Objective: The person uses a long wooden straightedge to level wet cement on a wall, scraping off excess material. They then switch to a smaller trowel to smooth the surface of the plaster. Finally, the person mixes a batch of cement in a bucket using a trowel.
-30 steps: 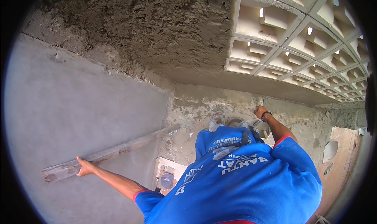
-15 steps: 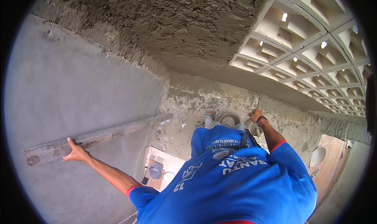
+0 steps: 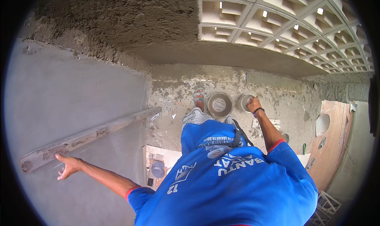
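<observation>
My left hand [image 3: 71, 166] is open, its fingers spread and the thumb up beside the lower edge of a long wooden plank [image 3: 85, 138]. The plank slants along the smooth grey wall [image 3: 79, 95]. Whether the thumb touches the wood I cannot tell. My right hand [image 3: 253, 104], a beaded bracelet at its wrist, is closed at the right rim of a small round bucket [image 3: 244, 102]. What its fingers hold is hidden. Left of that bucket stands a wider round tub [image 3: 219, 104] with grey residue inside.
Rough wet plaster [image 3: 118, 20] covers the upper wall, beside pale openwork blocks [image 3: 273, 16]. My sandalled foot [image 3: 199, 99] stands on the stained floor ledge [image 3: 178, 91]. Lower down are a blue-grey round container [image 3: 157, 169] and, at right, a wooden panel [image 3: 330, 143].
My left hand has come down off the plank's edge with its fingers spread. My right hand has moved down to the small bucket; the thin upright thing at it no longer shows. The view has shifted.
</observation>
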